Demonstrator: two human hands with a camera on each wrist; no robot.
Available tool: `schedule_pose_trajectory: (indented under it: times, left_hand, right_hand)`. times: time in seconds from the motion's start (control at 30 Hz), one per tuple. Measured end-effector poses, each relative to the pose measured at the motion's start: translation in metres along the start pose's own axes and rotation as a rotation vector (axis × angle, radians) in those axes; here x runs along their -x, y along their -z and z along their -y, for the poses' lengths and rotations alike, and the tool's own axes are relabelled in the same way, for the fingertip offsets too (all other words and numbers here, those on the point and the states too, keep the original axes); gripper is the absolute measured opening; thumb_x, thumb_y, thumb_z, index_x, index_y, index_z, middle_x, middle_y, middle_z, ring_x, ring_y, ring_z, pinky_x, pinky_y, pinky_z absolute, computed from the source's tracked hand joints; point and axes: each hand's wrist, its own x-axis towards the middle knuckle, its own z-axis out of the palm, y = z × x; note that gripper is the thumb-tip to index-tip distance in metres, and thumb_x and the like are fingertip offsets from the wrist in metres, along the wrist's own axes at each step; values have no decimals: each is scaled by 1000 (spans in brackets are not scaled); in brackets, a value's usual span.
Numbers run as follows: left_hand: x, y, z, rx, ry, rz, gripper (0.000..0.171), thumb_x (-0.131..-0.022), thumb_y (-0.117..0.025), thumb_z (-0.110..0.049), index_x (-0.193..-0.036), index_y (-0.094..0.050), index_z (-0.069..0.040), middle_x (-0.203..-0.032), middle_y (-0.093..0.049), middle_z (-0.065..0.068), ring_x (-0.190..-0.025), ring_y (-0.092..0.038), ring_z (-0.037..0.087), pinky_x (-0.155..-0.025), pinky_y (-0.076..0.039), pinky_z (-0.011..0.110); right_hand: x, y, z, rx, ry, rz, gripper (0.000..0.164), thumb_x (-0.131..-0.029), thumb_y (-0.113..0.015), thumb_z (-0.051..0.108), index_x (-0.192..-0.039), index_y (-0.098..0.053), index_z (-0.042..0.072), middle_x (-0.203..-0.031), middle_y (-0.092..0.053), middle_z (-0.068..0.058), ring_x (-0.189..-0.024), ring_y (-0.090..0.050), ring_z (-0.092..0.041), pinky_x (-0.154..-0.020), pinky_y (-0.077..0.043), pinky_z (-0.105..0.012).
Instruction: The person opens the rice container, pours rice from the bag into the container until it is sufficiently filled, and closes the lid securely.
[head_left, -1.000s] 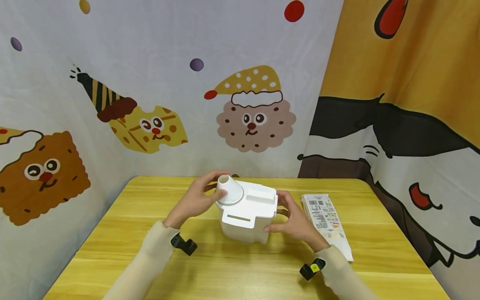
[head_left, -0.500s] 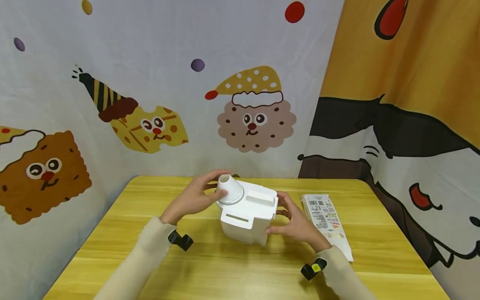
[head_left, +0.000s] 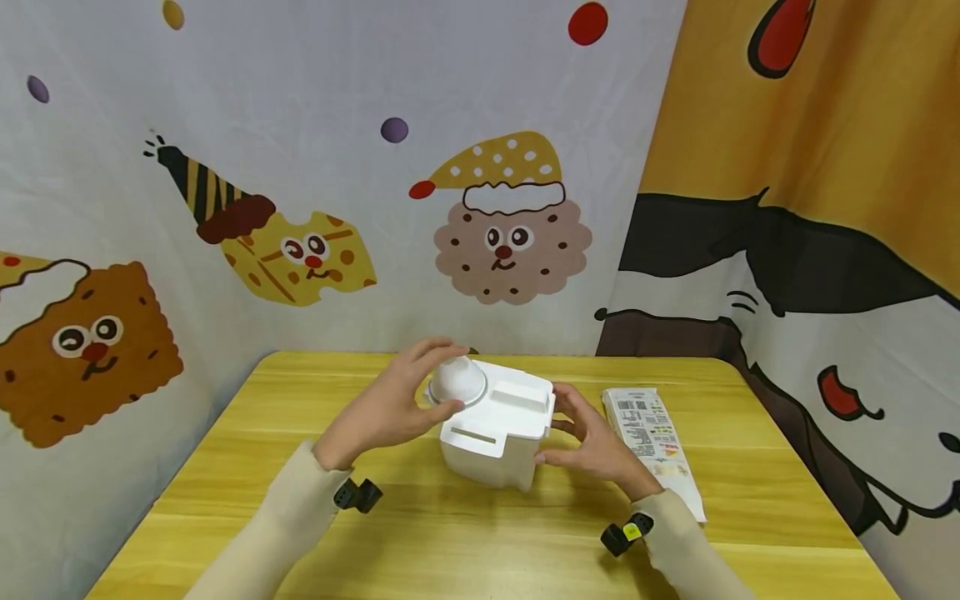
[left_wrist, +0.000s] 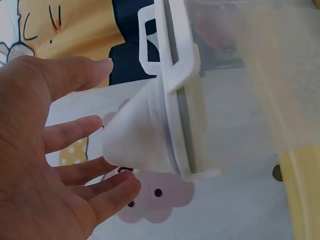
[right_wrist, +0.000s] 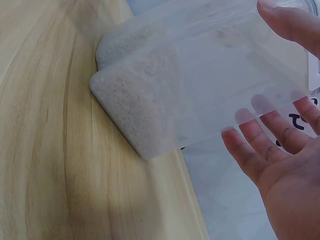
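Note:
A translucent storage container (head_left: 487, 465) with a white lid (head_left: 495, 421) stands on the table. White grains like rice (right_wrist: 135, 90) lie in its bottom. On the lid sits a white cone-shaped spout (head_left: 457, 381), narrow at its free end (left_wrist: 112, 145). My left hand (head_left: 382, 410) surrounds this spout with spread, slightly bent fingers; in the left wrist view the thumb (left_wrist: 95, 72) stands apart from it. My right hand (head_left: 588, 446) holds the container's right side, thumb at the front and fingertips (right_wrist: 245, 117) against the opposite wall.
A flat white printed packet (head_left: 656, 454) lies on the wooden table (head_left: 465, 554), to the right behind my right forearm. A cartoon-printed curtain (head_left: 322, 100) hangs behind the table. Small black cameras (head_left: 357, 495) are strapped to both wrists.
The spout has turned, so its round mouth no longer shows in the head view. My left fingers have spread and shifted around it. The right hand and container have stayed nearly still.

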Motion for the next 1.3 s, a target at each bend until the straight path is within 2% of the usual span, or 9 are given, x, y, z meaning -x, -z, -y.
schedule_pose_trajectory:
  times: [0.2, 0.43, 0.67, 0.83, 1.0, 1.3]
  left_hand:
    - [2, 0, -11, -90, -74, 0, 66, -89, -82, -29, -148, -52, -21, -153, -46, 9, -139, -48, 28, -106, -52, 46]
    - [3, -5, -21, -177, -142, 12, 66, -88, -82, -35, -145, -54, -19, -151, -49, 5, -147, -40, 30, -112, -49, 45]
    - [4, -12, -32, -220, -229, 31, 66, -85, -86, -32, -142, -57, -15, -147, -54, 8, -140, -51, 26, -106, -54, 38]
    - [4, -16, -35, -242, -227, 113, 61, -88, -82, -37, -141, -59, -17, -145, -57, 4, -133, -56, 20, -103, -55, 34]
    - [2, -20, -37, -297, -235, 185, 49, -90, -79, -38, -132, -66, -15, -138, -62, 1, -124, -61, 16, -99, -56, 31]
    - [0, -24, -37, -356, -245, 242, 42, -88, -82, -31, -124, -72, -13, -127, -67, -1, -117, -62, 14, -94, -58, 32]
  right_hand:
    - [0, 0, 0, 0, -19, -7, 90, -79, -87, 3, -152, -38, 16, -148, -51, -10, -134, -53, -6, -106, -52, -32]
    - [0, 0, 2, 10, -41, -11, 90, -78, -88, 4, -152, -38, 18, -149, -51, -8, -134, -52, -5, -106, -52, -32]
    - [0, -2, 5, 2, -52, -15, 91, -78, -88, 4, -153, -38, 18, -150, -50, -9, -133, -53, -4, -107, -52, -33]
    - [1, -2, 5, -1, -47, -18, 91, -79, -88, 5, -153, -37, 18, -150, -50, -9, -134, -53, -5, -107, -52, -34]
    - [2, -3, 4, 3, -39, -22, 90, -79, -88, 5, -153, -37, 18, -150, -50, -9, -134, -53, -6, -108, -52, -35]
    - [2, -3, 4, 4, -48, -21, 91, -80, -87, 5, -154, -36, 19, -150, -51, -9, -134, -53, -6, -108, -51, -34]
